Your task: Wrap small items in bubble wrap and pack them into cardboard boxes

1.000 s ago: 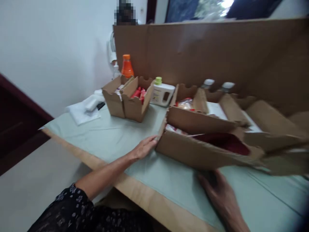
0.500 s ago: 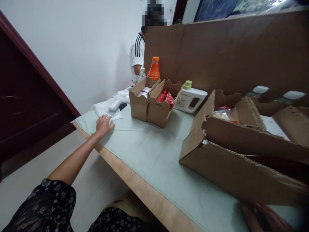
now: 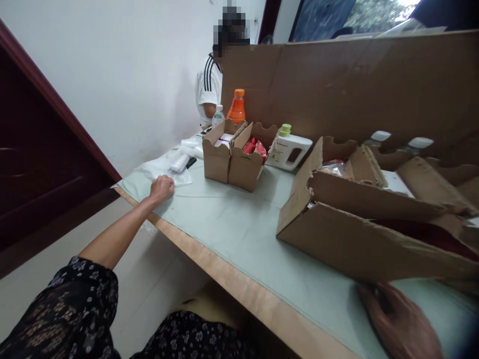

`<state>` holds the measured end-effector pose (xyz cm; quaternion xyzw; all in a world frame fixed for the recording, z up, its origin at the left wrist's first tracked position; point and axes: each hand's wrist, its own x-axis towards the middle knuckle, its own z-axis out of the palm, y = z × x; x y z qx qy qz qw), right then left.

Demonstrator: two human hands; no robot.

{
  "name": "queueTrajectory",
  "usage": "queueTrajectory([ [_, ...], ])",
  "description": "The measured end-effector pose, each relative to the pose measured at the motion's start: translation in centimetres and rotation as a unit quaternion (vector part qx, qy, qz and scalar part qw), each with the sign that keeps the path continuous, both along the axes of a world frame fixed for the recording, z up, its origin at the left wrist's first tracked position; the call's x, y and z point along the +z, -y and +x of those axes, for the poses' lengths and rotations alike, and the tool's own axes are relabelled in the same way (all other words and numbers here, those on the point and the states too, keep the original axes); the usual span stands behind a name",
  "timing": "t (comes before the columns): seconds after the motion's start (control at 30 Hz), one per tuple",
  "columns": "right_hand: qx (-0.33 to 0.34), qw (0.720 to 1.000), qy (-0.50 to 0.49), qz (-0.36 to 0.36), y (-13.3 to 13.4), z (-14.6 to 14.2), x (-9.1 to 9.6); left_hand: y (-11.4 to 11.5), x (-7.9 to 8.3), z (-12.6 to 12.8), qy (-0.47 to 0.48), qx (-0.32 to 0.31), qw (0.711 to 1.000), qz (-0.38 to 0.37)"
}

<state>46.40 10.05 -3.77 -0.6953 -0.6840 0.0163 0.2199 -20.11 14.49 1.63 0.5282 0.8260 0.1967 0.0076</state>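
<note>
My left hand (image 3: 162,188) rests near the table's left edge with its fingers curled in. They close at the near edge of a clear plastic bag (image 3: 182,177), which lies among white plastic wrappings (image 3: 151,167). A small black object (image 3: 191,162) lies just behind the bag. At the lower right, my right hand (image 3: 402,319) is low over the table in front of a long cardboard box (image 3: 337,244). Its fingers are closed around a small dark object (image 3: 383,300), blurred and partly hidden, whose kind I cannot make out.
Two small cardboard boxes (image 3: 216,163) hold packets, some red. Behind stand an orange bottle (image 3: 236,109), a clear bottle (image 3: 218,117) and a white jug (image 3: 295,149) with a green cap. A tall cardboard panel (image 3: 337,85) runs behind. A person in a white shirt (image 3: 209,82) is beyond.
My left hand's fingers, spread before, are now curled in at the plastic bag. My right hand has come further into view at the lower right. The view has shifted slightly.
</note>
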Motion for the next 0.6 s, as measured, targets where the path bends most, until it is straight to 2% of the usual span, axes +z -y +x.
queueTrajectory([
  [0.1,0.002,1.000,-0.006,-0.030,0.2,-0.7,0.7,-0.7,2.4,0.4,0.019,0.012,0.999,0.031],
  [0.23,0.001,1.000,-0.003,-0.024,0.4,-1.6,1.3,-1.3,7.0,1.0,0.057,0.018,0.993,0.105],
  [0.33,0.003,1.000,-0.017,-0.010,0.5,-2.1,1.5,-0.6,10.3,1.8,0.093,0.003,0.981,0.171],
  [0.43,-0.005,0.999,-0.042,0.012,0.8,-2.3,1.7,1.4,12.8,3.4,0.142,-0.025,0.963,0.228],
  [0.5,-0.039,0.995,-0.069,0.057,1.7,-2.4,2.0,3.7,13.8,4.9,0.180,-0.056,0.949,0.253],
  [0.57,-0.062,0.983,-0.111,0.130,3.4,-2.9,2.4,6.6,14.5,6.9,0.271,-0.111,0.917,0.269],
  [0.6,-0.060,0.975,-0.141,0.163,4.5,-3.5,2.7,8.3,14.8,8.0,0.335,-0.145,0.892,0.267],
])
